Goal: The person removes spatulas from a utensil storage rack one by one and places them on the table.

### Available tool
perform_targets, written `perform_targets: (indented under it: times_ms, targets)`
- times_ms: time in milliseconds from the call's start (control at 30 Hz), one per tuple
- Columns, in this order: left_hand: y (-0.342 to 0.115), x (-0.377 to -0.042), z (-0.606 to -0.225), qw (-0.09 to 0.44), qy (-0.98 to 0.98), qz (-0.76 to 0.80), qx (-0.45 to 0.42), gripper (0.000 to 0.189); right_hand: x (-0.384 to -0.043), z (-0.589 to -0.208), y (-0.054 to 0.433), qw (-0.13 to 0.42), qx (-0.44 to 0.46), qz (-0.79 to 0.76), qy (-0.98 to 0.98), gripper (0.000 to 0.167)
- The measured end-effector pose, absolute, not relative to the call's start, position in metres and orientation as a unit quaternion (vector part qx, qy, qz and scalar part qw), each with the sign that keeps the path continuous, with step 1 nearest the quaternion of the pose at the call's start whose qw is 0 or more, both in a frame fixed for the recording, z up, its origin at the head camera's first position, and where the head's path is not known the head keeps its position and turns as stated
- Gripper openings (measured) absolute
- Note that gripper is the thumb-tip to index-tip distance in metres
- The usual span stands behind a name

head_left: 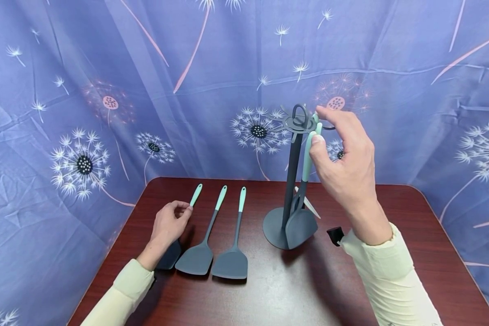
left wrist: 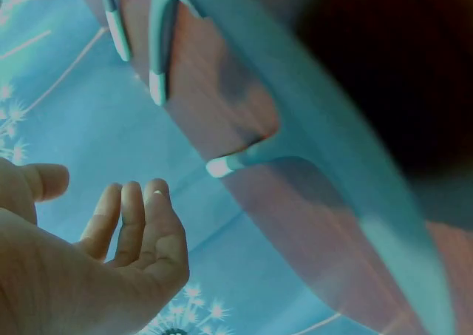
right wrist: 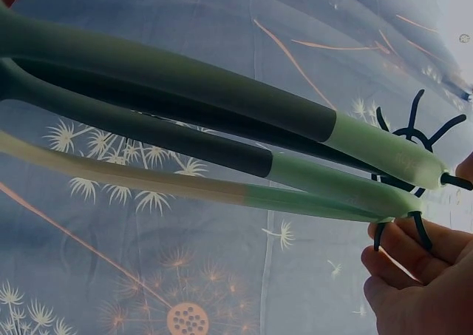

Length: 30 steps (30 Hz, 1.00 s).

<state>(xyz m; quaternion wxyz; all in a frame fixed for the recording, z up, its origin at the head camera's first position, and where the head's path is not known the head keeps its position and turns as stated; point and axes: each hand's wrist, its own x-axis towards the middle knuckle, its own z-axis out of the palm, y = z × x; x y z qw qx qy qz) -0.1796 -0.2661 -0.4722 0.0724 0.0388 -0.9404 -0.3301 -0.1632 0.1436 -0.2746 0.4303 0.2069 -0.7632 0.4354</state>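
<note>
A grey utensil stand (head_left: 295, 176) with a ring of hooks holds several utensils with mint handle ends. The front one is a turner (head_left: 301, 228) with a dark grey blade; another has a beige shaft (right wrist: 133, 174). My right hand (head_left: 348, 158) is at the hooks, thumb and forefinger spread around the handle ends, thumb tip right at the turner's handle (right wrist: 384, 150). On the left, my left hand (head_left: 171, 224) hovers by the handle of the leftmost turner (head_left: 195, 194), fingers loosely bent and apart. Hand and sleeve partly hide that turner's blade.
Two more turners, a middle one (head_left: 197, 258) and a right one (head_left: 231, 262), lie on the dark red wooden table (head_left: 277, 290), handles pointing away. A small black object (head_left: 335, 235) is beside the right sleeve. Behind the table hangs a blue dandelion-print cloth (head_left: 212, 122).
</note>
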Motion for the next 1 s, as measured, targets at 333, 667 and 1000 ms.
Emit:
perform_targets:
  times_ms: [333, 667, 1000]
  targets:
    - [-0.251, -0.178, -0.456, 0.09, -0.934, -0.345, 0.006, 0.036, -0.163, -0.274, 0.144, 0.428, 0.208, 0.433, -0.765, 0.047]
    - [-0.232, -0.177, -0.441, 0.12, -0.918, -0.377, -0.021, 0.032, -0.162, -0.275, 0.143, 0.428, 0.206, 0.436, -0.764, 0.047]
    - [-0.217, -0.177, -0.425, 0.137, -0.897, -0.415, -0.06, 0.034, -0.162, -0.274, 0.142, 0.427, 0.198, 0.444, -0.763, 0.047]
